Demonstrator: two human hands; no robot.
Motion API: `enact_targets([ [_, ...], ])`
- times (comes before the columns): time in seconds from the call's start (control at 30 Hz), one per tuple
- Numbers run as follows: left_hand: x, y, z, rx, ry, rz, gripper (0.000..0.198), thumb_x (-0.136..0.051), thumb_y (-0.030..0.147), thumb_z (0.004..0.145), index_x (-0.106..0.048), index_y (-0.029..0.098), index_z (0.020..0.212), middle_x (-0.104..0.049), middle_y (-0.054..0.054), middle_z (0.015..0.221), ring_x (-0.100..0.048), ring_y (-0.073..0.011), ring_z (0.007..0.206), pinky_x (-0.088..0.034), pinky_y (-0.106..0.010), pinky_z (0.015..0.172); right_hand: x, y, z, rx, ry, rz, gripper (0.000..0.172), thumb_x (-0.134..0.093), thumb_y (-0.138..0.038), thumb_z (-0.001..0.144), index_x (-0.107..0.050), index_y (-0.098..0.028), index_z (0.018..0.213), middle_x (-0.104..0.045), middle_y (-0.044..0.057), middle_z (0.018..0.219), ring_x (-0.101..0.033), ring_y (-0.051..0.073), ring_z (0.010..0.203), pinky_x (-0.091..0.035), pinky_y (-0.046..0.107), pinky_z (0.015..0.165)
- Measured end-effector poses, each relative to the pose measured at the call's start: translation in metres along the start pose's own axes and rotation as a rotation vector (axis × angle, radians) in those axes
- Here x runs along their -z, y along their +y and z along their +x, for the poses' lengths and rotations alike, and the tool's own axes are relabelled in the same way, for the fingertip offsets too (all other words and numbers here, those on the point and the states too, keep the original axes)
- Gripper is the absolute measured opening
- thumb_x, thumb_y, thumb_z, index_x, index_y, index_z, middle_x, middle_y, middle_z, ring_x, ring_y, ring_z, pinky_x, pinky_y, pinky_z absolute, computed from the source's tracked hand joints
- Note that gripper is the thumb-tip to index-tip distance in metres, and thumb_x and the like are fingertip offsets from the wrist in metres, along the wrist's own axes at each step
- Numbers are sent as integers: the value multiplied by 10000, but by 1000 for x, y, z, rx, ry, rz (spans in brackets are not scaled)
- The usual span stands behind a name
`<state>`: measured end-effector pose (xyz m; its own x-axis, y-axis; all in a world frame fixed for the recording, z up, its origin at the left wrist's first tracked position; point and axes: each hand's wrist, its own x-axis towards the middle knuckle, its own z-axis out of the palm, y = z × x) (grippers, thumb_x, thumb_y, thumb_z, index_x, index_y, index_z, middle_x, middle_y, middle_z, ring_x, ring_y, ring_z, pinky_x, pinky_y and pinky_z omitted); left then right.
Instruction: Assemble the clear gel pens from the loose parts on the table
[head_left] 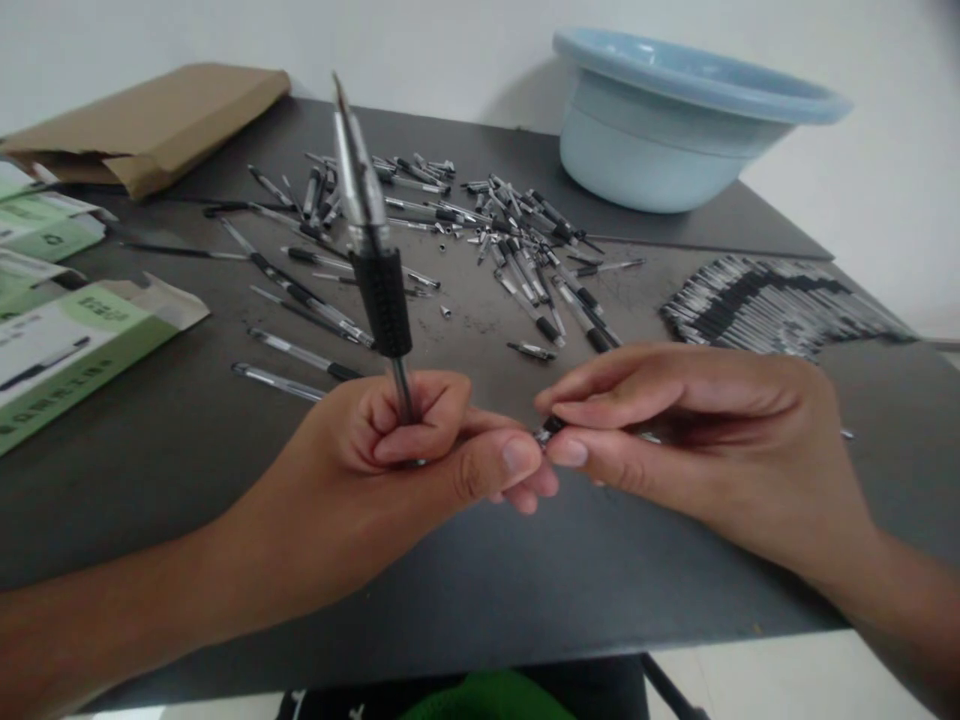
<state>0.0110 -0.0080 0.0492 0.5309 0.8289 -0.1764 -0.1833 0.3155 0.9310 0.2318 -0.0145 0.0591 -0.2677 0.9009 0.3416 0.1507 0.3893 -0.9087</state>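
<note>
A gel pen [379, 290] with a black rubber grip and a silver tip stands upright out of my left hand [420, 450], whose curled index finger is wrapped round its clear barrel. The left thumb and other fingers also pinch a small piece. My right hand [690, 430] holds the same small black and silver pen part [550, 430] between thumb and fingertips, so both hands meet at it. Most of that part is hidden by the fingers. Behind the hands, loose pens and pen parts [517, 270] lie scattered on the dark table [480, 590].
A light blue basin [652, 150] stands at the back right. A neat row of pens [772, 305] lies at the right. Green and white pen boxes [97, 350] sit at the left, with a brown paper bag [165, 115] behind them.
</note>
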Motion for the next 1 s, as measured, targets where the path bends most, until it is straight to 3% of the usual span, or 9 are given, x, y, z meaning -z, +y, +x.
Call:
enact_targets([
  [0.07,0,2,0,-6,-13,34,592,-756,166,932,-296,192,559,-801,18,751,-782,-111,784,-593,-123,704,1,0,0,-36,-22,51,279,-924,-72,736,-865,-275,918,-854,-4,913,-806,145,718,-666,188,568],
  [0.17,-1,4,-1,-22,-13,72,595,-752,180,928,-286,194,559,-810,17,758,-784,-121,778,-588,-132,688,3,1,-2,-55,-39,109,372,-903,-59,763,-857,-279,1059,-853,-21,871,-772,112,615,-649,162,536],
  [0.27,0,4,-2,-44,-8,111,598,-756,205,929,-285,196,560,-811,16,758,-787,-128,770,-593,-142,687,4,0,-1,11,-85,80,429,-897,-54,772,-841,-288,1127,-857,-12,904,-801,133,710,-679,183,623],
  [0.43,1,1,-4,-89,6,172,586,-733,207,949,-293,195,562,-811,24,778,-792,-129,792,-611,-145,710,2,3,1,69,-97,44,383,-875,-15,779,-859,-290,1045,-848,-8,888,-796,127,742,-674,183,651],
  [0.57,1,-2,-5,-204,35,265,568,-727,180,945,-317,203,553,-798,41,774,-792,-142,789,-644,-188,731,-2,6,0,86,-79,57,344,-895,-58,779,-862,-280,1039,-840,0,879,-784,125,741,-673,195,656],
  [0.8,0,-5,-7,-392,140,536,503,-689,103,918,-358,199,550,-786,73,741,-774,-103,713,-581,-122,585,-6,7,-3,77,-22,-12,288,-892,-58,784,-868,-275,972,-832,-7,909,-760,105,790,-652,195,704],
  [1.0,0,-8,-4,-462,198,594,504,-697,85,906,-352,201,558,-840,80,893,-807,-109,798,-620,-124,673,-10,10,-2,51,44,-6,210,-908,-80,773,-870,-215,929,-804,5,898,-745,61,802,-609,101,705],
])
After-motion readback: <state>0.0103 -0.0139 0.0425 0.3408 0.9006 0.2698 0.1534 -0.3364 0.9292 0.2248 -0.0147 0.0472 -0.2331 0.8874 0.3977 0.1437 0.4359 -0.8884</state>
